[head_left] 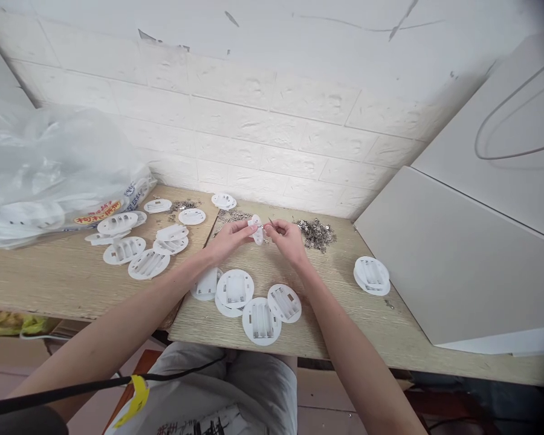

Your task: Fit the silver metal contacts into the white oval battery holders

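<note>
My left hand [233,237] grips a round white plastic battery holder [256,229] held on edge above the wooden table [326,326]. My right hand [286,237] is pinched beside it, its fingertips at the holder's rim on something small I cannot make out. A heap of small metal contacts [316,232] lies just right of my right hand. Several white battery holders [254,305] lie flat on the table below my hands.
More white discs [138,248] are scattered at the left near a large clear plastic bag [49,175]. A stacked pair [370,275] lies at the right, next to a big white box [453,266]. A brick wall stands behind. A black cable with yellow tape [136,389] crosses my lap.
</note>
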{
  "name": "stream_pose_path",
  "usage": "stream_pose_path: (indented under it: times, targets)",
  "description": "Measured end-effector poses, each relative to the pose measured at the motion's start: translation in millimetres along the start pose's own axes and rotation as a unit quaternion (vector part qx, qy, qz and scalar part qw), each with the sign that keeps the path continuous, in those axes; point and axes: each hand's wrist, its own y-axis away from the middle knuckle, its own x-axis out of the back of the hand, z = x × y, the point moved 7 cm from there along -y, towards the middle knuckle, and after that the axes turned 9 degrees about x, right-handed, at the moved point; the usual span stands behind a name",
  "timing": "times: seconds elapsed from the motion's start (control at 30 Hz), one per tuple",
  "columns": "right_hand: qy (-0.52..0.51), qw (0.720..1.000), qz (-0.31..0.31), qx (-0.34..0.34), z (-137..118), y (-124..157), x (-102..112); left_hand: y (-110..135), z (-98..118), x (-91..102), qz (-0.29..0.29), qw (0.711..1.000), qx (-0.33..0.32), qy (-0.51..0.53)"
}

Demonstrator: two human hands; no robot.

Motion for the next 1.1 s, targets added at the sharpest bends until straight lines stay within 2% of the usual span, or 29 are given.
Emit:
stream_pose_path:
  times: [0.1,0.2,0.43,0.63,0.77,1.1]
  targets:
    - [-0.034,0.999,-0.028,-0.027,4.7,-0.2,-1.0,-0.6,0.4,0.0,0.008,0.999,0.006,0.047]
    - [-0.008,0.998,-0.055,-0.026,3.3,0.3,-0.4,-0.8,0.5,2.5,0.028,0.997,0.01,0.078]
    - [0.143,0.979,-0.128,0.062,-15.1,2.3,-5.1,-3.8,-1.3,11.7,0.057,0.988,0.016,0.14]
    - [0.229,0.958,-0.149,0.089,-18.1,3.4,-5.7,-4.0,0.5,12.7,0.065,0.987,0.017,0.144]
    - [0.238,0.953,-0.173,0.076,-16.7,5.3,-8.3,-3.7,0.9,12.3,0.072,0.988,0.019,0.137]
    - [0.251,0.949,-0.176,0.077,-16.4,5.8,-11.2,-1.6,2.2,8.7,0.066,0.99,0.024,0.122]
